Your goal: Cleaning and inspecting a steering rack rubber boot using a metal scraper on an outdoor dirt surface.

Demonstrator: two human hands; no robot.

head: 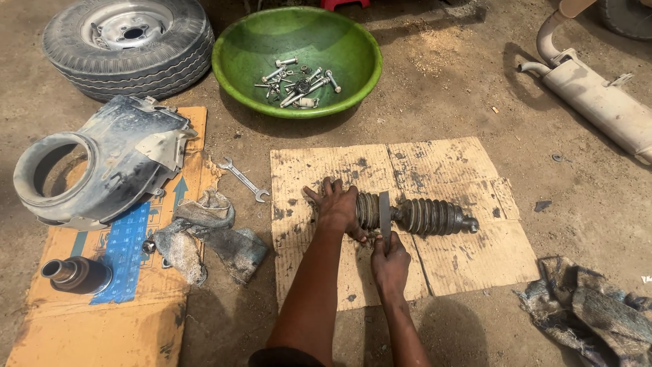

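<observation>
A dark ribbed rubber boot on a shaft lies across a flattened piece of cardboard on the dirt ground. My left hand presses down on the boot's left end, fingers spread over it. My right hand grips a flat metal blade that stands upright against the middle of the boot, between its two ribbed halves.
A green bowl with several bolts sits behind the cardboard. A wrench, dirty rags, a metal housing, a cylinder part and a tyre lie left. An exhaust muffler and another rag are right.
</observation>
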